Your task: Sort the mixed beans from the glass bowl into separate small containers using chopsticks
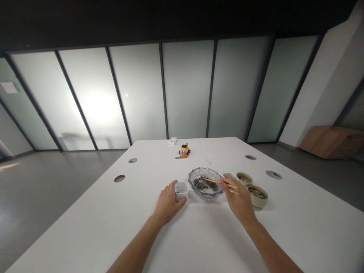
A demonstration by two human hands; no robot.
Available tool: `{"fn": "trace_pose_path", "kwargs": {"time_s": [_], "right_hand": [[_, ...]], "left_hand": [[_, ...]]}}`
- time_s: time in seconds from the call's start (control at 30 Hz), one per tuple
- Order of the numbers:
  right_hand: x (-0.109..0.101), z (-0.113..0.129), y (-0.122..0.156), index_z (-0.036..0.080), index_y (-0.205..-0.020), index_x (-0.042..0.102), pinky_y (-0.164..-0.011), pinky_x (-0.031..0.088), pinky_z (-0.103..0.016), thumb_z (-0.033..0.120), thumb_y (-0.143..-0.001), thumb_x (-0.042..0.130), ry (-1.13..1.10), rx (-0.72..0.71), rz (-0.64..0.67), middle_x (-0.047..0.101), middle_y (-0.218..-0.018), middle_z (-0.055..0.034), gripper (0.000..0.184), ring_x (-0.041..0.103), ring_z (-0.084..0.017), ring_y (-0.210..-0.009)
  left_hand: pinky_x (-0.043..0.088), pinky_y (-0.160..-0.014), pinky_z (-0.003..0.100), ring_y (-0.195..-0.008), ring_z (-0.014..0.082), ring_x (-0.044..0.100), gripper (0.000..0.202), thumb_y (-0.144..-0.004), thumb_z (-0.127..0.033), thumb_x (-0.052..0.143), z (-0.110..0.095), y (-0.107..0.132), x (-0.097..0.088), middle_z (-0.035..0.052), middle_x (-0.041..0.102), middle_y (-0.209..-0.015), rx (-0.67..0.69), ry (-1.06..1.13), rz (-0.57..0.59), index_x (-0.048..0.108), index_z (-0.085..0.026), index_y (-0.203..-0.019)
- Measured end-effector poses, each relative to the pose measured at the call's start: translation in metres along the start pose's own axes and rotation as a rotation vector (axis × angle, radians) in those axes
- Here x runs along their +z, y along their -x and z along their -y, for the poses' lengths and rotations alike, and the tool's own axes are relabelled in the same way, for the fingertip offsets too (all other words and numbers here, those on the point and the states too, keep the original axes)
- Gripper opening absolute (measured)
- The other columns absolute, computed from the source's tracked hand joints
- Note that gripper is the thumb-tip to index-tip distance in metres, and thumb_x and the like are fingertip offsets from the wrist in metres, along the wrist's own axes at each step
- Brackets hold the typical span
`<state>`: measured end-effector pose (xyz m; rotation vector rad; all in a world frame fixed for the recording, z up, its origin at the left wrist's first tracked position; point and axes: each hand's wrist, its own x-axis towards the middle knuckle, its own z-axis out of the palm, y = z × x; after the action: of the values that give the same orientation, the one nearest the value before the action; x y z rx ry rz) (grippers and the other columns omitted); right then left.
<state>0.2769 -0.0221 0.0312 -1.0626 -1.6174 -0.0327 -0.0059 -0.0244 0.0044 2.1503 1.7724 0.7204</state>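
Observation:
My left hand (167,203) is wrapped round a small white square container (182,195) standing on the white table (119,220). A small dark piece lies inside it. In my right hand (237,199) is a pair of wooden chopsticks (212,180), their tips down in a clear glass bowl (206,195) with a scalloped rim. Dark brown, speckled pieces, too small to name surely, lie in that bowl. Whether the tips pinch one of them I cannot tell. The glass bowl stands just right of the white container.
Right of the glass bowl stand two round greenish bowls, a nearer one (258,203) and a farther one (244,178), beside a partly hidden white dish (229,175). Farther back are a yellow toy vehicle (184,149), an orange carrot-shaped item (183,156) and a white box (173,141). Round holes pierce the table.

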Motion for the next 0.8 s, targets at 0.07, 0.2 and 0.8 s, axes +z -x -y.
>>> {"fn": "trace_pose_path", "kwargs": {"time_s": [0.07,0.2,0.8], "right_hand": [[0.0007,-0.0021,0.0008,0.023,-0.09,0.071,-0.074,0.056,-0.036,0.046,-0.1,0.057,-0.01,0.026,0.016,0.075,-0.085,-0.0059,0.028,0.07,-0.022,-0.079],[0.0016,-0.0053,0.0016,0.023,-0.09,0.072,-0.075,0.057,-0.037,0.047,-0.099,0.059,-0.037,0.052,0.005,0.075,-0.087,-0.0069,0.029,0.069,-0.023,-0.081],[0.0037,-0.0054,0.002,0.023,-0.088,0.074,-0.075,0.058,-0.038,0.046,-0.1,0.058,-0.03,0.018,0.009,0.075,-0.089,-0.0078,0.03,0.071,-0.023,-0.084]], "left_hand": [[0.037,-0.11,0.036,-0.132,0.027,0.055,0.07,-0.086,-0.043,0.062,-0.0004,0.0002,-0.0004,0.0112,0.059,-0.145,0.003,-0.001,0.002,0.04,-0.02,-0.148],[0.038,-0.11,0.036,-0.132,0.0269,0.055,0.07,-0.086,-0.043,0.062,-0.0006,0.0005,-0.0013,0.011,0.059,-0.145,0.0,0.002,0.006,0.04,-0.021,-0.149],[0.038,-0.11,0.036,-0.132,0.0269,0.055,0.07,-0.086,-0.043,0.063,-0.0021,0.0003,-0.0027,0.0114,0.059,-0.144,-0.015,0.0,0.016,0.041,-0.021,-0.148]]}}
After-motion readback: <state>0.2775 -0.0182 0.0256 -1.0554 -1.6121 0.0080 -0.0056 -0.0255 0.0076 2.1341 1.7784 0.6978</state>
